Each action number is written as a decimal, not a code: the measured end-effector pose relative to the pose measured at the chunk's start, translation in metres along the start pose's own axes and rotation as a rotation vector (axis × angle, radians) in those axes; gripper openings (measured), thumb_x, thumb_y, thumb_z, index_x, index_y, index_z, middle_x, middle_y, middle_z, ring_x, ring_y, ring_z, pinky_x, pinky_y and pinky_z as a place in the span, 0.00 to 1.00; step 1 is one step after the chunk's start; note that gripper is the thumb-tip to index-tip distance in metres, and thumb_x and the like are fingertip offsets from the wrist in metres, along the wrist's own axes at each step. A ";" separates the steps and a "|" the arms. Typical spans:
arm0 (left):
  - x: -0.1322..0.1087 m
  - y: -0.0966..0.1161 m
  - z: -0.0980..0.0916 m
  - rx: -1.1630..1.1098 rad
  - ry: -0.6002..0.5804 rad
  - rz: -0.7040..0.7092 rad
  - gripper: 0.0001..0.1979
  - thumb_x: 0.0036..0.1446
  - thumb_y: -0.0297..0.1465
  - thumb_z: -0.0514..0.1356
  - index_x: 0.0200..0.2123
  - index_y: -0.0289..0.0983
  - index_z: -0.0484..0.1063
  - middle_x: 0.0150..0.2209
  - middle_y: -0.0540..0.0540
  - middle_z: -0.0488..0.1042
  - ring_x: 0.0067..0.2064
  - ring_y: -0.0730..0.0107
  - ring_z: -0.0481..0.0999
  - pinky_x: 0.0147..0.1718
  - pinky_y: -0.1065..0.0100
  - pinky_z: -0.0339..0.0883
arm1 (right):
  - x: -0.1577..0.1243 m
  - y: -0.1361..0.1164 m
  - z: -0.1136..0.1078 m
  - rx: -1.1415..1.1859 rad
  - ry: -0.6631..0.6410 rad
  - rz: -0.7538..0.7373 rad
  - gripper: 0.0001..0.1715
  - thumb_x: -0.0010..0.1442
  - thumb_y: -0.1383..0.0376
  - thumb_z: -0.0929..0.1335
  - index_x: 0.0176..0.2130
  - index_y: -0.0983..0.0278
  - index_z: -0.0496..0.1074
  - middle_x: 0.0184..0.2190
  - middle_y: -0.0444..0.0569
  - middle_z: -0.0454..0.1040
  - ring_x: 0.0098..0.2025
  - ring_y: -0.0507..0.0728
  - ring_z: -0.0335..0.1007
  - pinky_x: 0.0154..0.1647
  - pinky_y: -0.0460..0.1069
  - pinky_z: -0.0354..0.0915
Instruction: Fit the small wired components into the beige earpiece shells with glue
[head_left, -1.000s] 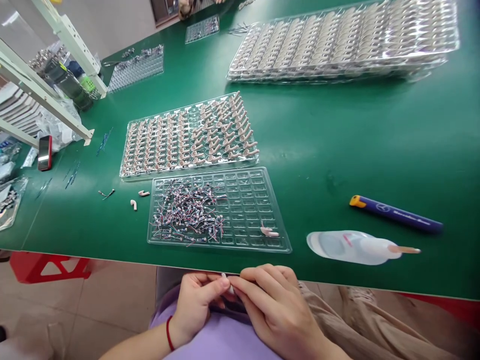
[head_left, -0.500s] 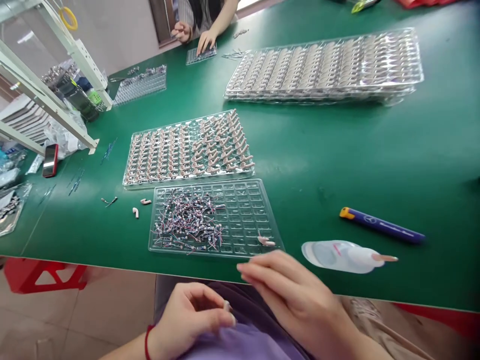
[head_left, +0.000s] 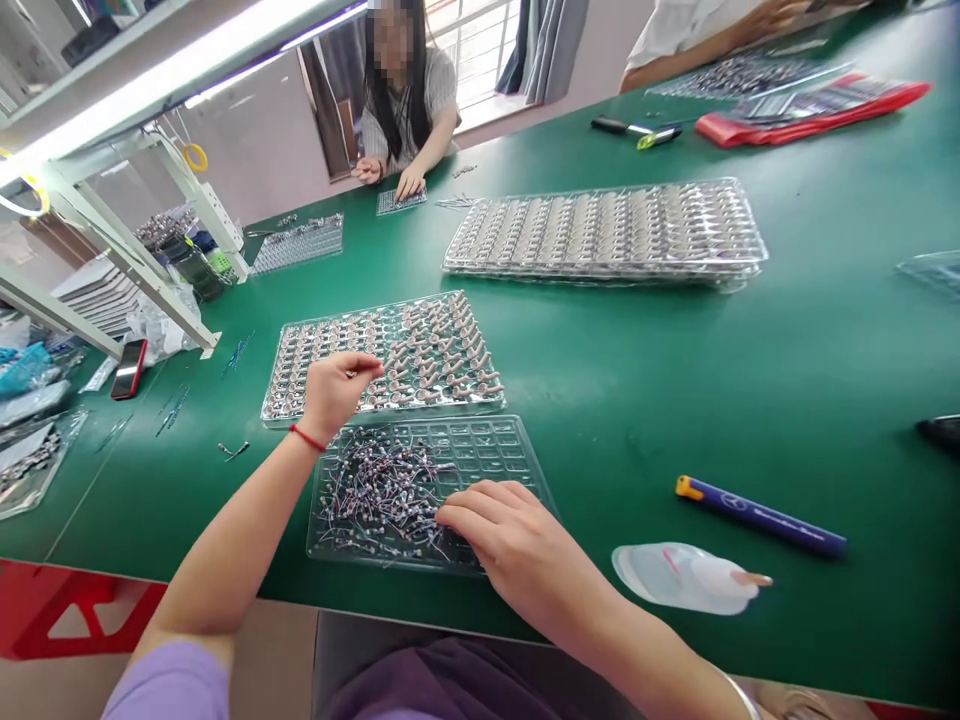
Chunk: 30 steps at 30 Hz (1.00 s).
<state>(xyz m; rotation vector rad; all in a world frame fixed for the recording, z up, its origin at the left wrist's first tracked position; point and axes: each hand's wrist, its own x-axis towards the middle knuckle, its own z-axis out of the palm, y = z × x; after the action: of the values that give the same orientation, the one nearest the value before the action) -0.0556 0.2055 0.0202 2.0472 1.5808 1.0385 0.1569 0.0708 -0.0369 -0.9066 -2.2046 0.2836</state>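
Observation:
My left hand (head_left: pixel 336 388) hovers over the near edge of a clear tray of pink earbud shells (head_left: pixel 420 345), its fingers pinched together on something too small to make out. My right hand (head_left: pixel 501 530) rests on the nearer clear grid tray (head_left: pixel 517 455), fingertips curled into the heap of small wired parts (head_left: pixel 379 490). Whether those fingers grip any part is hidden.
A stack of filled clear trays (head_left: pixel 607 232) lies farther back. A blue pen-like tool (head_left: pixel 757 514) and a white glue bottle (head_left: pixel 686 578) lie to the right. A phone (head_left: pixel 129 368) and a white rack (head_left: pixel 112 250) stand at left. Another person (head_left: pixel 409 100) works across the green table (head_left: pixel 750 380).
Both hands rose from my lap onto the table: the left went to the shell tray, the right to the wired parts. The view tilted up, showing more of the room.

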 end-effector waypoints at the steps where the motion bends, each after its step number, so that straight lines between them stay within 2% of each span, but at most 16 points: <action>1: 0.016 -0.005 0.005 0.021 0.005 -0.001 0.05 0.54 0.31 0.64 0.33 0.36 0.80 0.35 0.45 0.81 0.37 0.67 0.79 0.39 0.65 0.72 | -0.001 0.000 -0.001 0.002 0.003 -0.002 0.16 0.63 0.77 0.61 0.35 0.63 0.74 0.31 0.48 0.78 0.33 0.54 0.70 0.35 0.50 0.62; 4: 0.056 -0.020 0.017 0.085 -0.024 0.001 0.04 0.53 0.29 0.65 0.33 0.36 0.80 0.35 0.45 0.82 0.37 0.66 0.79 0.42 0.66 0.70 | -0.003 0.001 -0.006 0.021 0.017 0.003 0.17 0.63 0.77 0.59 0.36 0.63 0.73 0.31 0.48 0.76 0.32 0.54 0.71 0.35 0.49 0.66; 8: 0.084 -0.036 0.031 0.168 -0.090 -0.006 0.03 0.51 0.27 0.65 0.30 0.37 0.80 0.33 0.46 0.82 0.38 0.65 0.78 0.44 0.65 0.68 | -0.007 -0.001 -0.014 0.077 0.047 0.034 0.16 0.65 0.75 0.58 0.39 0.63 0.72 0.32 0.49 0.75 0.32 0.52 0.72 0.34 0.46 0.70; 14: 0.099 -0.041 0.041 0.250 -0.157 -0.039 0.02 0.48 0.27 0.67 0.29 0.38 0.80 0.33 0.46 0.82 0.38 0.62 0.77 0.43 0.64 0.67 | -0.008 -0.009 -0.023 0.222 0.090 0.077 0.16 0.64 0.75 0.58 0.41 0.62 0.71 0.33 0.49 0.73 0.31 0.50 0.73 0.32 0.42 0.72; 18: 0.097 -0.032 0.031 0.252 -0.184 -0.043 0.03 0.50 0.28 0.65 0.31 0.37 0.80 0.34 0.46 0.82 0.39 0.64 0.77 0.43 0.65 0.67 | -0.011 -0.012 -0.026 0.271 0.141 0.110 0.12 0.65 0.72 0.60 0.42 0.62 0.71 0.34 0.49 0.74 0.33 0.51 0.75 0.34 0.41 0.72; 22: 0.068 -0.022 -0.007 0.257 -0.181 -0.043 0.07 0.54 0.31 0.63 0.35 0.36 0.80 0.39 0.46 0.81 0.41 0.67 0.77 0.45 0.68 0.66 | -0.019 -0.012 -0.029 0.261 0.201 0.147 0.07 0.66 0.68 0.63 0.40 0.61 0.71 0.34 0.48 0.75 0.32 0.50 0.76 0.34 0.40 0.72; 27: -0.012 -0.018 -0.068 0.324 -0.266 -0.113 0.05 0.51 0.33 0.64 0.28 0.39 0.80 0.32 0.48 0.81 0.36 0.65 0.77 0.40 0.66 0.67 | -0.027 -0.015 -0.027 0.285 0.249 0.209 0.07 0.65 0.66 0.64 0.38 0.58 0.72 0.33 0.46 0.77 0.31 0.50 0.77 0.32 0.41 0.73; 30: -0.057 -0.024 -0.090 0.338 -0.335 -0.150 0.03 0.47 0.32 0.66 0.28 0.41 0.80 0.31 0.48 0.80 0.37 0.63 0.76 0.40 0.65 0.68 | -0.025 -0.020 -0.024 0.327 0.260 0.251 0.05 0.64 0.65 0.65 0.38 0.59 0.73 0.33 0.45 0.77 0.31 0.51 0.77 0.33 0.41 0.74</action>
<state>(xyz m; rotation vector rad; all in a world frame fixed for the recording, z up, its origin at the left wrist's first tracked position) -0.1431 0.1458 0.0458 2.1301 1.7812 0.3663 0.1752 0.0380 -0.0248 -0.9743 -1.7436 0.5912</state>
